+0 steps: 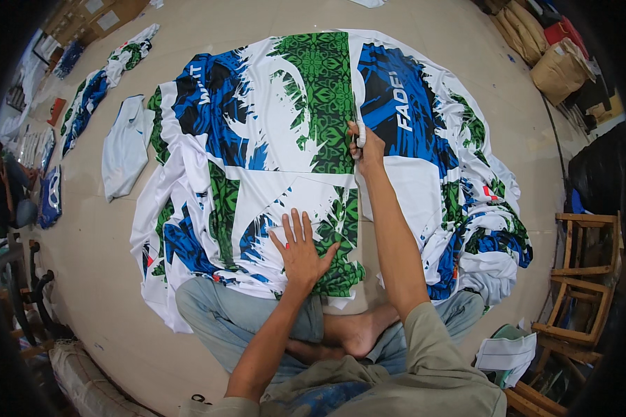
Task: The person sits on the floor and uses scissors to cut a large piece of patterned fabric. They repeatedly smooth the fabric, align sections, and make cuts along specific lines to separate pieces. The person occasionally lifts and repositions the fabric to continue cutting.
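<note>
A large sheet of printed fabric (268, 149), white with green, blue and black patterns, is spread over the floor before my crossed legs. My left hand (302, 256) lies flat on its near part, fingers spread. Farther off, my right hand (371, 149) is closed round a pair of scissors (360, 135) with pale wrapped handles. Their blades point away from me, at the edge of a green printed strip. From there a gap runs toward me between the left part and the right fabric part (410, 187). Bunched fabric (490, 240) lies by my right knee.
A pale garment piece (126, 149) and a patterned fabric bundle (90, 101) lie on the left floor. Cardboard boxes (108, 17) stand far left, a brown paper bag (562, 71) far right. Wooden stools (581, 278) line the right side. Another person (10, 187) sits at the left edge.
</note>
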Demonstrator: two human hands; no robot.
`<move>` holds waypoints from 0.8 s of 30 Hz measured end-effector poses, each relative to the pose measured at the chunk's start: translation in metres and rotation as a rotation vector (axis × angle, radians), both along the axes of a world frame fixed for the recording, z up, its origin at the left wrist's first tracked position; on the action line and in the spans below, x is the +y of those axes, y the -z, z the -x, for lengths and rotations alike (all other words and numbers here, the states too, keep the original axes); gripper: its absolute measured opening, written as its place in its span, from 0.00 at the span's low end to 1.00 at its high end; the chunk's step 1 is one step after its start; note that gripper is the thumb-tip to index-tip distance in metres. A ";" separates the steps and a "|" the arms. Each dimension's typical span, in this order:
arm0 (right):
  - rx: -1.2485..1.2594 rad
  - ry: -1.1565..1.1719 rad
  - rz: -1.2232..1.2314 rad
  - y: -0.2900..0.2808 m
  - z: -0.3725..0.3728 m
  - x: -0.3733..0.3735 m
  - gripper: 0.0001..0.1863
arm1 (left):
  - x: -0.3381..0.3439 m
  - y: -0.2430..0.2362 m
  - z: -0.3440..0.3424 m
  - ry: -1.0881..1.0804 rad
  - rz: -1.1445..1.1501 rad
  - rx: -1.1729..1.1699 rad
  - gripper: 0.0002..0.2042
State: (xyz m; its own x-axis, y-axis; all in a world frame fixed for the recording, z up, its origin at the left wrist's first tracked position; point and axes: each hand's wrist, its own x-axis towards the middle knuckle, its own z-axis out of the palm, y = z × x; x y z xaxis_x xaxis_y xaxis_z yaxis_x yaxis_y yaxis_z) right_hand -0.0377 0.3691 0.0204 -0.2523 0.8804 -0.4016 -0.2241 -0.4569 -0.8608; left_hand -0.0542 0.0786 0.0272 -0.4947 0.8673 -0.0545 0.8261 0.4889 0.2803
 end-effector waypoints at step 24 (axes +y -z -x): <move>-0.021 0.005 -0.019 -0.005 0.024 0.030 0.19 | 0.001 0.000 0.001 -0.001 -0.023 -0.024 0.51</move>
State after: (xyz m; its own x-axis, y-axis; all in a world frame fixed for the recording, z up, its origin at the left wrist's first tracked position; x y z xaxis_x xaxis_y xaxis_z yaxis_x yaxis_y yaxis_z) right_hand -0.0616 0.3995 0.0254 -0.2396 0.8890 -0.3903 -0.2082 -0.4397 -0.8737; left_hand -0.0556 0.0797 0.0269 -0.4944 0.8680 -0.0464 0.8186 0.4829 0.3110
